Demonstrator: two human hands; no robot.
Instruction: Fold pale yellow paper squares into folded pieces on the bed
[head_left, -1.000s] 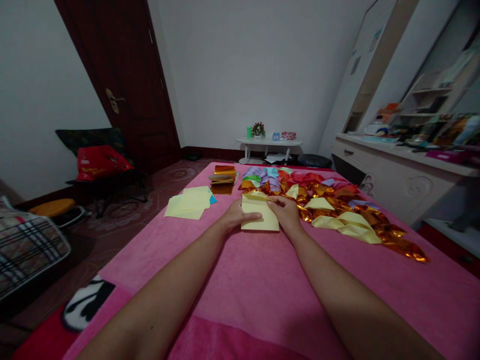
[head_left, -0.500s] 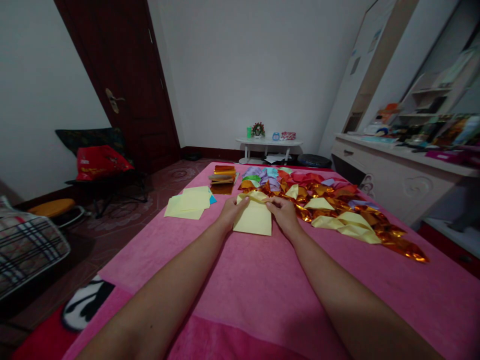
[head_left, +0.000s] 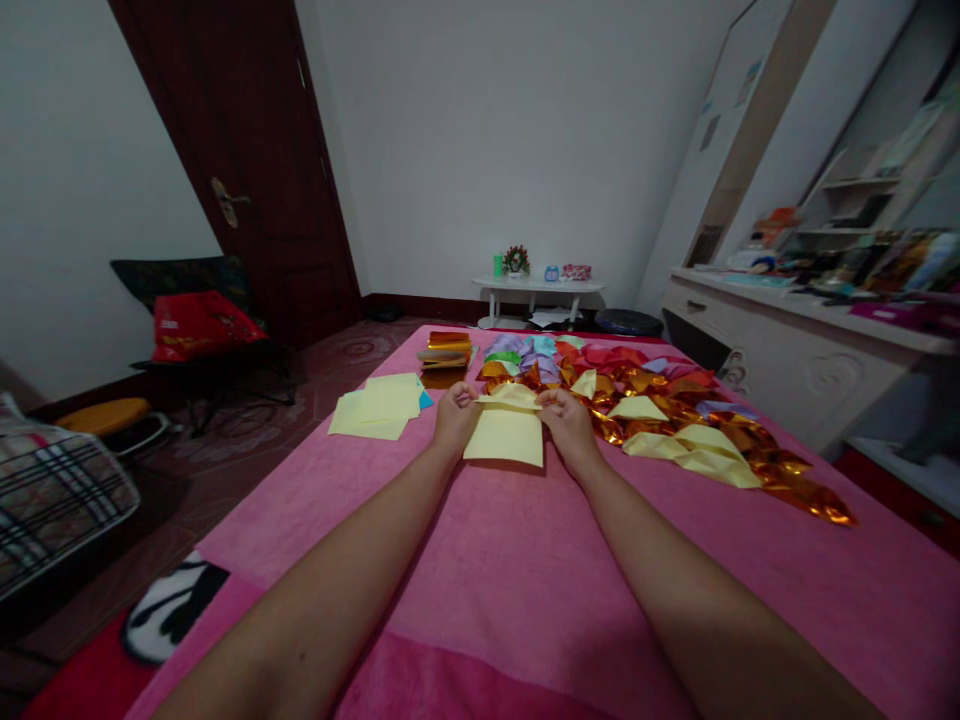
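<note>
A sheet of pale yellow paper point(head_left: 504, 440) is between my two hands, with a narrow fold across its far edge. My left hand point(head_left: 455, 415) pinches the left end of that fold. At the right end, the fingers of my right hand point(head_left: 564, 415) are closed on the same sheet. Left of my hands lie several flat yellow sheets point(head_left: 375, 405), with a bit of blue paper point(head_left: 426, 399) showing under them. Just beyond sits a stack of gold foil paper point(head_left: 445, 365). Folded yellow paper pieces point(head_left: 694, 452) rest to the right.
A pink blanket point(head_left: 517, 560) covers the surface under my hands. Crumpled gold foil pieces point(head_left: 787, 470) and coloured folded papers point(head_left: 532, 355) spread across its far right. Behind stands a small white table point(head_left: 536, 284). A dresser point(head_left: 795, 330) is at the right, a chair with a red bag point(head_left: 202, 325) at the left.
Both hands have shifted to pinch the ends of the fold, my left hand moving slightly outward and away. The fold's edge now stands out straighter, and the sheet's near edge looks slightly raised.
</note>
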